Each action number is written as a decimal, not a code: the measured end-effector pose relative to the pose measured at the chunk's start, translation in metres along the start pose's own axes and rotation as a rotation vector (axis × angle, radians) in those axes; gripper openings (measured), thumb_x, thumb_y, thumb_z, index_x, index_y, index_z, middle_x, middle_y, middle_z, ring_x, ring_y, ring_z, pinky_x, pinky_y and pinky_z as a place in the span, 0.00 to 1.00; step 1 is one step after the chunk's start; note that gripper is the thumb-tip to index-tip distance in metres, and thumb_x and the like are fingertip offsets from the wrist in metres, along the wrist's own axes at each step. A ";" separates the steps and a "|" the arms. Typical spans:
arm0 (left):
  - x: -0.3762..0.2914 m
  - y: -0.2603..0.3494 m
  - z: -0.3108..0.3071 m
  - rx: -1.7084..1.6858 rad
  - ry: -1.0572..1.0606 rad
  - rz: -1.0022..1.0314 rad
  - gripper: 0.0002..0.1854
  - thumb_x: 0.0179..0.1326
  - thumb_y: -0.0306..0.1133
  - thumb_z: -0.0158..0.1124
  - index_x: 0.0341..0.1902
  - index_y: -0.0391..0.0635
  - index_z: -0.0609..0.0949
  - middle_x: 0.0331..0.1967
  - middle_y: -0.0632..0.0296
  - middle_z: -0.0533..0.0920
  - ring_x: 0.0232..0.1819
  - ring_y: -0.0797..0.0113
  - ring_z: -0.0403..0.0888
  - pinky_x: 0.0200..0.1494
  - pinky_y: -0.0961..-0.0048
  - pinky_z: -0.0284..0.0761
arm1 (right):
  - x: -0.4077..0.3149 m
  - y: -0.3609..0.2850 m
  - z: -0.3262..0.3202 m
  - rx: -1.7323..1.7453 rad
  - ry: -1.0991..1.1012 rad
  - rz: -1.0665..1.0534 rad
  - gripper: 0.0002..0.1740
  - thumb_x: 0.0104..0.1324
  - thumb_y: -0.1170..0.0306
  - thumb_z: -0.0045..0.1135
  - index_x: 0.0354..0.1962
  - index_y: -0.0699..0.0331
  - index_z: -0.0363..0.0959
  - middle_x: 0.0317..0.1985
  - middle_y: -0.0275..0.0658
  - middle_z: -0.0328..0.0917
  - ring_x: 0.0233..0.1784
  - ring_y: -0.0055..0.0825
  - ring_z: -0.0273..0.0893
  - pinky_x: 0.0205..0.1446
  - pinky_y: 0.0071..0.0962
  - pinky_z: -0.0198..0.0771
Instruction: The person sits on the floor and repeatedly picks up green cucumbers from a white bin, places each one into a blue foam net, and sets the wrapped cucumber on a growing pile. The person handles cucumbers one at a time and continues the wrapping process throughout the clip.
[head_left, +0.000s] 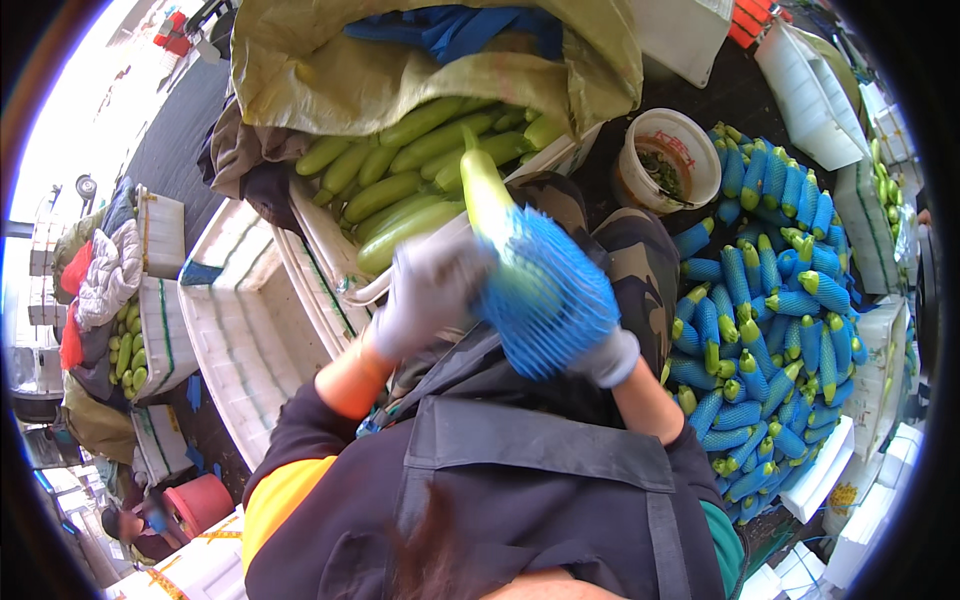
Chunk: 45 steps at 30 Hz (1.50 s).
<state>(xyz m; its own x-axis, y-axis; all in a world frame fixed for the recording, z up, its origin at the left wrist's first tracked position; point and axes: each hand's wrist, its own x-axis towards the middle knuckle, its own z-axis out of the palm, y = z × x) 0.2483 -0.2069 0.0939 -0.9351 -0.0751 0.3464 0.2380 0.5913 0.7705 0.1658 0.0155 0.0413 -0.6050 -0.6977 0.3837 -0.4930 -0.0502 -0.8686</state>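
My right hand (611, 358), in a grey glove, is largely covered by blue foam netting (559, 289). It grips a pale green zucchini (484, 187) whose lower part lies within the netting, stem end pointing away from me. My left hand (431, 292), also gloved and blurred by motion, is curled close beside the netting on the left. Whether its fingers pinch anything is unclear. Just beyond both hands, bare zucchini (397, 191) fill a white foam box (330, 240), partly covered by an olive woven sack (337, 82).
On the right rises a large heap of blue-netted zucchini (757, 337). A white plastic bucket (675, 161) with plant scraps stands near my knee. Another foam box (247, 322) is at my left. Blue netting (465, 30) lies on the sack. A person (139, 525) is at lower left.
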 end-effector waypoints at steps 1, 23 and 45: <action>0.018 -0.004 0.004 -0.045 0.140 -0.252 0.05 0.73 0.27 0.67 0.39 0.40 0.84 0.23 0.57 0.78 0.27 0.71 0.80 0.33 0.67 0.77 | -0.013 0.001 -0.003 -0.281 -0.109 -0.127 0.39 0.56 0.72 0.80 0.65 0.69 0.75 0.55 0.44 0.86 0.59 0.29 0.86 0.61 0.37 0.82; 0.143 -0.102 0.057 0.679 -0.121 0.220 0.10 0.57 0.26 0.73 0.41 0.44 0.82 0.35 0.50 0.82 0.37 0.43 0.82 0.40 0.57 0.79 | -0.154 0.195 -0.173 -0.214 0.816 0.685 0.28 0.66 0.58 0.77 0.51 0.72 0.81 0.39 0.39 0.86 0.38 0.28 0.81 0.46 0.34 0.79; 0.041 -0.005 0.065 -0.868 -0.230 0.016 0.25 0.71 0.34 0.73 0.67 0.36 0.81 0.56 0.58 0.87 0.60 0.68 0.84 0.67 0.69 0.78 | -0.007 -0.015 -0.029 -0.524 0.289 -0.184 0.39 0.66 0.71 0.72 0.73 0.69 0.69 0.53 0.46 0.79 0.46 0.40 0.85 0.53 0.36 0.82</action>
<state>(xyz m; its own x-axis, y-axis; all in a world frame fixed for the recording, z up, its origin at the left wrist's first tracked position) 0.1921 -0.1608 0.0699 -0.9371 0.1457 0.3172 0.2794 -0.2315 0.9318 0.1590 0.0424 0.0605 -0.5893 -0.4862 0.6453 -0.8022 0.2569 -0.5389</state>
